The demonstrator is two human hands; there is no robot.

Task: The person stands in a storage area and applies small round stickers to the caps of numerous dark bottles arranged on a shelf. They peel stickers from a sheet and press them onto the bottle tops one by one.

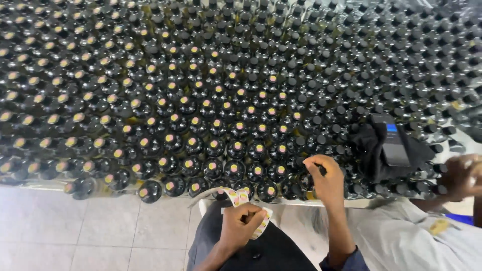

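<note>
Near 6 o'clock, low centre of view: left hand, fingers curled together and clamped on a curling strip of small round pink-and-yellow stickers on white backing paper. Strip arcs up from the fist toward 12 o'clock, with a second loop hanging just beside the knuckles at 3 o'clock. Sits over a dark-clothed lap, just short of the table edge.

At 3 o'clock from the left hand: right hand, raised over the front rows, fingertips pinched together on the black screw cap of a dark glass bottle. Whether a sticker sits under the fingertips: cannot tell, hidden by the fingers.

Across the whole upper view, 9 through 3 o'clock: dense field of upright dark glass bottles with black caps, packed touching. Caps toward 9 o'clock and centre carrying round pink-yellow stickers; caps toward 2–3 o'clock bare black.

At 3 o'clock from the right hand: black cloth with a dark rectangular handheld device resting on the bottle tops.

Far 3–4 o'clock edge: another person's hand, blurred, above a pale grey garment. Finger state there: cannot tell.

At 7–8 o'clock: pale tiled floor.
</note>
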